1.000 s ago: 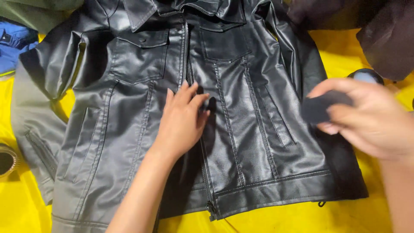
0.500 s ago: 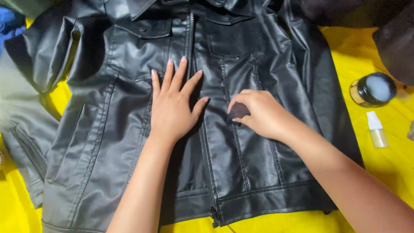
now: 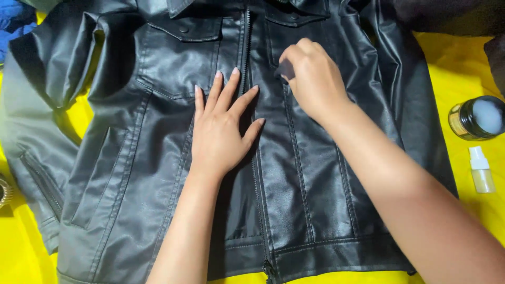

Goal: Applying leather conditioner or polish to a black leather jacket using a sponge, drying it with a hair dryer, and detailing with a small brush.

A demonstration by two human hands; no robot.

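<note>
**Dark pad on a black leather jacket**

Here, the black leather jacket (image 3: 158, 158) lies front-up and spread flat across the yellow cloth (image 3: 436, 58), its collar toward the far edge and its hem near the near edge, the zip (image 3: 246, 47) running down the middle. The right hand (image 3: 313, 79) is curled around a small dark pad (image 3: 286, 69) (sponge or folded cloth, I cannot tell which) and presses it against the jacket's panel just right of the zip, below the chest pocket flap. Only a corner of the pad shows between thumb and fingers. The left hand (image 3: 221, 131) holds nothing: it lies palm-down with fingers spread wide, flat on the leather just left of the zip and partly over it, pinning the front.

Outward from there, a dark round jar (image 3: 476, 118) with pale contents stands open on the cloth near the right edge, and a small pale spray bottle (image 3: 480, 169) lies just in front of it, both apart from the jacket's side. A blue garment (image 3: 13, 21) shows at the far left corner, and a round metallic object (image 3: 4, 192) peeks in at the left edge.

As for risk, I judge that the right forearm, reaching across from the right edge, could knock the open jar and spill it on the cloth. The leather may also bunch under the pad if the flat hand eases off, and the pad could snag on the zip teeth so close beside it.
</note>
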